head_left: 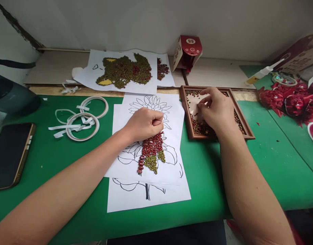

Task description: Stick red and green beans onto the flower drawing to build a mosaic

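On the green table lies a sheet with a flower line drawing (171, 170), partly covered with red beans (152, 144) and green beans (151, 162). Over the upper part of this drawing my left hand (146, 124) is closed in a fist, its thumb pressed on the curled fingers; whatever it may hold is hidden. My right hand (217, 109) reaches into a brown wooden-framed tray (190, 124) of mixed red and green beans (199, 127). Its fingers are drawn together above the pale tray bottom, and I cannot make out what is between them.
Rolls of white tape (95, 131) and a phone (12, 154) lie left. Behind are a bean-covered animal picture (126, 71), a red box (189, 51) and a glue bottle (261, 74). Red artificial flowers (296, 102) sit right. A dark container (11, 92) stands far left.
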The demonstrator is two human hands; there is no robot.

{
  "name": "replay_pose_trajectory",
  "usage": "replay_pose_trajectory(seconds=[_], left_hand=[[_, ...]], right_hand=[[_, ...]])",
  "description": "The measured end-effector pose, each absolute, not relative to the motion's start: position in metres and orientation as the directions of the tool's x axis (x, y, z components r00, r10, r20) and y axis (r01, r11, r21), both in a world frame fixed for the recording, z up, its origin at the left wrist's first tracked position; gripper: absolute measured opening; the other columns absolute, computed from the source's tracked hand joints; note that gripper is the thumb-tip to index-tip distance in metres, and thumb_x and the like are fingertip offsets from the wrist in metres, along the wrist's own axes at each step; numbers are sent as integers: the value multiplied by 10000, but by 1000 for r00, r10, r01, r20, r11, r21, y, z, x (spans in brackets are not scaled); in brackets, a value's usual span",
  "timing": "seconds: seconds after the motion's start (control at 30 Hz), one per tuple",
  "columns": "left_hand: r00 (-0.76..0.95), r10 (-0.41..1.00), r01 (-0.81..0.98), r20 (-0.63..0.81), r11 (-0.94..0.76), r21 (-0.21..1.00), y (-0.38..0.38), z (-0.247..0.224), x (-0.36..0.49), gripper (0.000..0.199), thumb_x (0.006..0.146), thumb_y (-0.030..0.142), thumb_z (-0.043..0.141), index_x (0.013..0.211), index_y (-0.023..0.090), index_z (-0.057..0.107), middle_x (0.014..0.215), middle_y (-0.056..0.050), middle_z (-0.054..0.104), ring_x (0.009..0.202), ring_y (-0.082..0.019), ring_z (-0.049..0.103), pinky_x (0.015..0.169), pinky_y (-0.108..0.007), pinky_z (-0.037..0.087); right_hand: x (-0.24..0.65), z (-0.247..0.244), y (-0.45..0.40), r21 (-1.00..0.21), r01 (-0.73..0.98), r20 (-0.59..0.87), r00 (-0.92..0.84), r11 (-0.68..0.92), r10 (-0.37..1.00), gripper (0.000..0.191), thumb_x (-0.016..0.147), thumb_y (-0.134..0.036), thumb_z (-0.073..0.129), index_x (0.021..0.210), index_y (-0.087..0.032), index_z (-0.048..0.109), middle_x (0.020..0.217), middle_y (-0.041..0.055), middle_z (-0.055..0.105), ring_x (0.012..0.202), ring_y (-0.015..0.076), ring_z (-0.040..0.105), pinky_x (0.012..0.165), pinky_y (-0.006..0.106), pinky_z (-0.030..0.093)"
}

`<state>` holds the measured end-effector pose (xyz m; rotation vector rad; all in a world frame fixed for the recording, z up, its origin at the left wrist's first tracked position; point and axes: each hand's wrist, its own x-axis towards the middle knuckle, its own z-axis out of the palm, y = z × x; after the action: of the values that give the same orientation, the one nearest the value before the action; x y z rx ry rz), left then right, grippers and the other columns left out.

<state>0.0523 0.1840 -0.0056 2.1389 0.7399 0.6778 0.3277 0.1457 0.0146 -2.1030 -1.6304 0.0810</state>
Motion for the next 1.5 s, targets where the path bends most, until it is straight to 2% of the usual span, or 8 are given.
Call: replay_pose_trajectory(seconds=[0.1, 0.2, 0.3, 0.4, 0.97, 1.5], left_hand=[[689, 690, 285, 222, -540, 792, 184, -5, 52, 379, 758, 99, 564, 599, 203, 236, 531, 69, 255, 536, -93, 229, 548, -296, 220], [684, 694, 288, 226, -541, 790, 184, -5, 53, 375, 759, 103, 562, 599, 204, 238, 533, 70, 250, 538, -95, 232, 552, -297, 222], [677, 698, 290, 232, -543, 788, 185, -5, 54, 358, 757, 122, 566, 590, 205, 260, 528, 71, 271, 536, -95, 245, 549, -294, 225], [674, 707, 299, 217, -528, 795, 186, -7, 53, 346, 750, 157, 576, 578, 207, 280, 517, 71, 300, 527, -93, 263, 541, -291, 224], [663, 719, 331, 209, -532, 779, 186, -7, 53, 320, 690, 147, 575, 558, 204, 289, 487, 74, 313, 502, -88, 258, 514, -291, 216], [665, 719, 351, 202, -540, 765, 185, -7, 54, 320, 700, 148, 564, 559, 205, 283, 493, 71, 329, 498, -85, 274, 524, -288, 222]], right_hand=[[314, 22, 142, -572, 820, 208, 160, -12, 965, 391, 800, -139, 622, 1167, -275, 605, 868, 34, 746, 747, 230, 617, 709, 388, 469], [291, 31, 134, -772, 625, 75, -96, 118, 993, 378, 841, -232, 679, 1186, -290, 537, 863, 6, 719, 748, 207, 589, 713, 375, 479], [268, 35, 128, -861, 502, -86, -297, 79, 951, 365, 853, -264, 709, 1158, -294, 511, 852, -10, 699, 735, 191, 592, 692, 368, 477], [256, 34, 127, -906, 421, -161, -407, 29, 899, 342, 862, -226, 704, 1122, -286, 489, 849, -15, 693, 724, 171, 588, 677, 356, 467], [251, 27, 128, -928, 371, -148, -433, 26, 889, 376, 832, -118, 684, 1065, -286, 442, 811, -52, 654, 731, 154, 565, 682, 334, 433], [249, 27, 128, -912, 400, -105, -434, 87, 895, 353, 812, -120, 675, 1035, -273, 450, 841, -23, 607, 758, 167, 541, 692, 346, 453]])
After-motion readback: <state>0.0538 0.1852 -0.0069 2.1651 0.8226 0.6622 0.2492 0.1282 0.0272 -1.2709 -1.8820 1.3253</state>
